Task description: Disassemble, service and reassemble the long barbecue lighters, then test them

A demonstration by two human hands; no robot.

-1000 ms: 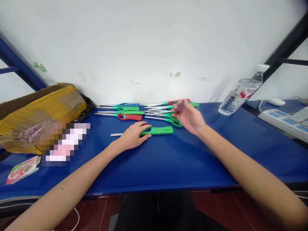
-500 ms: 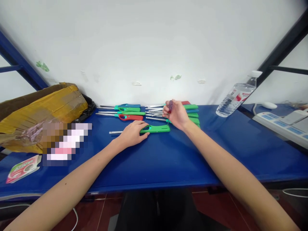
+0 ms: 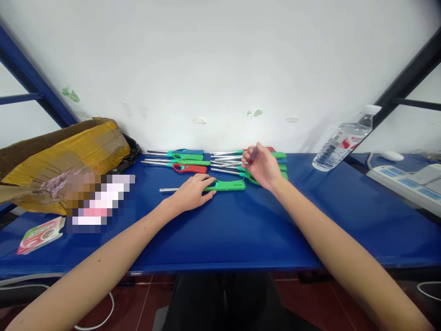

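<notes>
My left hand (image 3: 192, 193) is closed around a green long-nosed gas lighter (image 3: 232, 185) that lies flat on the blue table. The lighter's metal tube points left and its handle end points right. In my right hand (image 3: 264, 168) is a screwdriver with a purple-red translucent handle (image 3: 253, 155). The thin shaft slants down, its tip at the right end of the green handle. Behind my left hand lie several lighters, among them a red lighter (image 3: 193, 168) and a blue lighter (image 3: 189, 151). A second group of lighters (image 3: 223, 159) is partly hidden by my right hand.
A taped cardboard box (image 3: 65, 161) and a black plastic bag (image 3: 132, 149) stand at the left, near a small printed carton piece (image 3: 40, 235). To the right are a water bottle (image 3: 342, 138), a white power strip (image 3: 406, 181) and a white mouse-like object (image 3: 392, 156). A white wall rises behind.
The screwdriver in my right hand has tilted, its handle leaning further right. My left hand keeps its hold on the lighter. The whole view has shifted slightly.
</notes>
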